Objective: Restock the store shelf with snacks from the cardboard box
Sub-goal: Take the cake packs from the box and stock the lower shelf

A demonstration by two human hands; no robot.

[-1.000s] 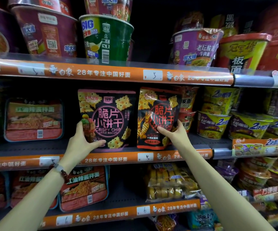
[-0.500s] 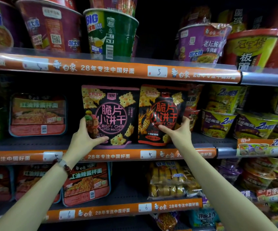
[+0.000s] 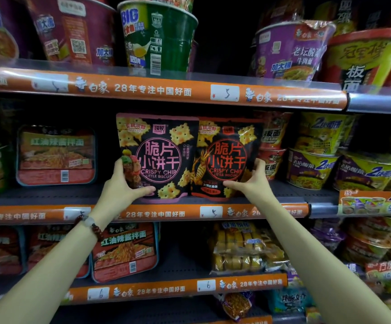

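Two black crispy-chip biscuit bags stand upright side by side on the middle shelf (image 3: 49,197). The pink-trimmed bag (image 3: 159,157) is on the left, the red-trimmed bag (image 3: 227,157) on the right, their edges touching. My left hand (image 3: 122,185) grips the lower left corner of the pink-trimmed bag, thumb across its front. The red-trimmed bag's lower right edge is held by my right hand (image 3: 250,181), thumb in front and fingers behind. The cardboard box is out of view.
Instant noodle cups line the top shelf (image 3: 161,90). Flat red noodle trays (image 3: 56,155) stand left of the bags, stacked noodle bowls (image 3: 314,167) to their right. Below sit more red trays (image 3: 124,251) and a clear pack of yellow cakes (image 3: 243,249).
Both bags now stand closer together and straighter on the shelf. My right hand moved from the red-trimmed bag's front to its lower right edge. The view has moved closer.
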